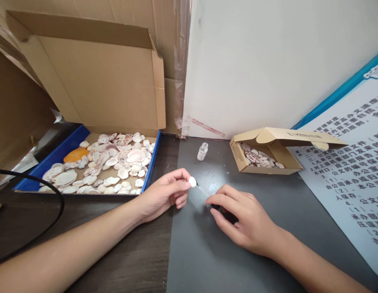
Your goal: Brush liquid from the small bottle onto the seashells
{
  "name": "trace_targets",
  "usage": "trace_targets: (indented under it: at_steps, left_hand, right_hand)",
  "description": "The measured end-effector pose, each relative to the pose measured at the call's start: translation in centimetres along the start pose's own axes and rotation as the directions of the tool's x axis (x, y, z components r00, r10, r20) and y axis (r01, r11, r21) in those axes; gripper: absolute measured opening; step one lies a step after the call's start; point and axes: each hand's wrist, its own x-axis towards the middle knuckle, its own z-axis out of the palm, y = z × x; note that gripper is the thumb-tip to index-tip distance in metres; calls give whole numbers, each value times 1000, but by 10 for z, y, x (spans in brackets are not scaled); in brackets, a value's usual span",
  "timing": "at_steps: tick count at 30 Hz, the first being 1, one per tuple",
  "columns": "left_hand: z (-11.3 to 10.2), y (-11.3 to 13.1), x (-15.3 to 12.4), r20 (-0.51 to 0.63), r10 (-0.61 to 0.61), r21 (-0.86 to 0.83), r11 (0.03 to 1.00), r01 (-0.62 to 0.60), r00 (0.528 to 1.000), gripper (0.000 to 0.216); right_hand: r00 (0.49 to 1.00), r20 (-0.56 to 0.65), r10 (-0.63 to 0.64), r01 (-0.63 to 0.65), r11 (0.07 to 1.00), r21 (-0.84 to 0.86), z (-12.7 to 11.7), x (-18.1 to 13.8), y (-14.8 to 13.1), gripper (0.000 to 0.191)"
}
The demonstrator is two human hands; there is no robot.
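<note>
My left hand (pixel 166 193) pinches a small white shell (pixel 192 181) between thumb and fingertips above the grey mat. My right hand (pixel 237 217) grips a thin brush applicator (pixel 204 193) by its dark cap, and its fine tip touches the shell. A small clear glass bottle (pixel 203 151), uncapped, stands on the mat just beyond both hands. To the left lies a large open cardboard box (pixel 94 97) with several loose white, pink and orange shells (pixel 109 165).
A small open cardboard box (pixel 270 152) with several shells sits at the right, by a printed poster (pixel 350 162). A black cable (pixel 51 191) loops over the dark wooden table at the left. A white wall closes the back.
</note>
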Motion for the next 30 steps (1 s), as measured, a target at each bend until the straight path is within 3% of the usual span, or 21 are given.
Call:
trace_targets:
  at_steps: [4, 9, 14, 30]
  left_hand:
    - [0, 0, 0, 15, 11, -10, 1000, -11, 1000, 16]
    - [0, 0, 0, 11, 11, 6, 1000, -11, 1000, 17]
    - [-1, -1, 0, 26, 15, -1, 1000, -15, 1000, 17]
    - [-2, -1, 1, 24, 15, -1, 1000, -15, 1000, 15]
  right_hand:
    - [999, -14, -44, 44, 999, 17, 0, -1, 0, 24]
    - [1000, -21, -3, 3, 1000, 5, 0, 0, -1, 14]
    - [998, -37, -42, 43, 999, 32, 0, 0, 0, 22]
    - [1000, -5, -18, 18, 1000, 26, -1, 0, -1, 16]
